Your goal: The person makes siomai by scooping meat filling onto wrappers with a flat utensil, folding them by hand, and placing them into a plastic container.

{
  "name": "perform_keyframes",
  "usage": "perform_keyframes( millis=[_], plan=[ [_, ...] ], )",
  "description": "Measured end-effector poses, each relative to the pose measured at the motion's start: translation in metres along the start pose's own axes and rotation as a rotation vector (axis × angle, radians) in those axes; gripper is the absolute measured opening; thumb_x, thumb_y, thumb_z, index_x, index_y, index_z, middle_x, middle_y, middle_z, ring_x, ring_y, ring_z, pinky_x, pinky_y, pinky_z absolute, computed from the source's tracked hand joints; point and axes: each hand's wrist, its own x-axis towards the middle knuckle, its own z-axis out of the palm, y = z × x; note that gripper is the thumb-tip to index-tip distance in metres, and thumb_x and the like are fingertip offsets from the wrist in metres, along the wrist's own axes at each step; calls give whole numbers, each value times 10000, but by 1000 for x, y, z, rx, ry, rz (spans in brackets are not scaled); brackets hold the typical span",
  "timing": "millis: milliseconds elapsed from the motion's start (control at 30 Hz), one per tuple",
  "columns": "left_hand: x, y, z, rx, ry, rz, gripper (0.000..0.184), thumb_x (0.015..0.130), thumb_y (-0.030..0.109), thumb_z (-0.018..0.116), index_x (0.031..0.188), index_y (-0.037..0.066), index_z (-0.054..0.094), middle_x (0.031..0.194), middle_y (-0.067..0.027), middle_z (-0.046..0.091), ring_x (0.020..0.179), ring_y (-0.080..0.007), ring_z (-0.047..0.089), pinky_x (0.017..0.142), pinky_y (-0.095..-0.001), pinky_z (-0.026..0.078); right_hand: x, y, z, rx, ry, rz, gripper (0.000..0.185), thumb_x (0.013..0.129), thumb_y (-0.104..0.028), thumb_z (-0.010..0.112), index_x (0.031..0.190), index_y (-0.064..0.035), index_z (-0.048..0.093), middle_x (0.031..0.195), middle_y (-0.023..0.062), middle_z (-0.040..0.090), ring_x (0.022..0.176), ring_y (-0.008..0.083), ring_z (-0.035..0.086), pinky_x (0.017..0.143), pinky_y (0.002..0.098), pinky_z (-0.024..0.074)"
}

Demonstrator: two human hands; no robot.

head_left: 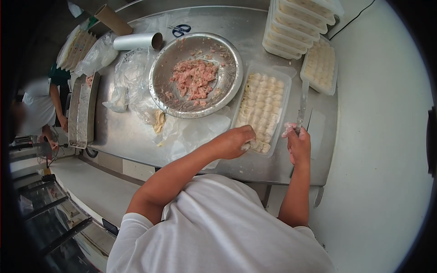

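A clear plastic tray (286, 98) holds rows of pale, folded dumplings (263, 101). My left hand (240, 140) is closed at the tray's near left corner, with a pale dumpling (246, 146) partly hidden under its curled fingers. To the right of the tray, my right hand (298, 144) grips a long, flat metal filling spatula (302, 102), its blade pointing away from me. Bits of pink filling cling to the spatula and to the fingers of that hand. Beyond my left forearm stands a wide steel bowl (157, 75) with pink minced meat (195, 78) in it.
Stacked dumpling trays (291, 34) stand at the far right, beside another filled tray (321, 66). Scissors (181, 30), a foil roll (136, 41), plastic bags (132, 75) and a long metal pan (83, 111) lie leftward. Another person (38, 102) is at far left. A wall (382, 136) borders the right.
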Motion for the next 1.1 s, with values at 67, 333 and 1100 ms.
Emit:
perform_keyframes(
  millis=[67,333,1100],
  plan=[
    [2,-2,11,64,-33,-82,318,743,-44,669,1052,22,637,1048,-148,617,1026,-364,607,883,-423,507,2,2,-3,1,21,29,223,933,-207,681,1068,-35,640,802,42,662,551,36,446,449,207,288],
    [3,-8,19,367,-144,-72,469,737,-7,686,1201,43,648,1134,-137,614,1068,-341,593,935,-423,499,12,34,6,-60,118,-53,204,920,-141,680,1054,8,642,928,45,657,790,130,611,772,270,488],
    [30,2,22,347,-179,246,254,820,59,685,1074,62,692,1159,-126,611,1108,-326,599,938,-411,505,9,100,4,41,297,-176,158,918,-166,680,1029,-57,650,780,12,624,500,37,429,423,208,316]
  ],
)
